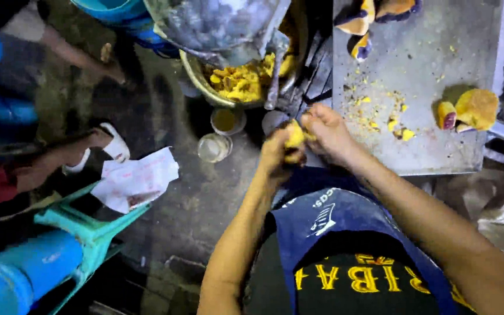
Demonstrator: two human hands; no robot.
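Observation:
Both my hands meet in front of my chest over a yellow lump of fruit flesh. My left hand cups the lump from below. My right hand pinches its upper end, fingers curled. Just beyond them a metal bowl holds a heap of yellow fruit pieces. A grey metal table lies to the right, strewn with yellow scraps.
Yellow and purple-skinned fruit pieces lie on the table's right side, more at its far edge. Two small round containers stand on the dark floor. Crumpled white paper, a teal stool and another person's sandalled foot are at left.

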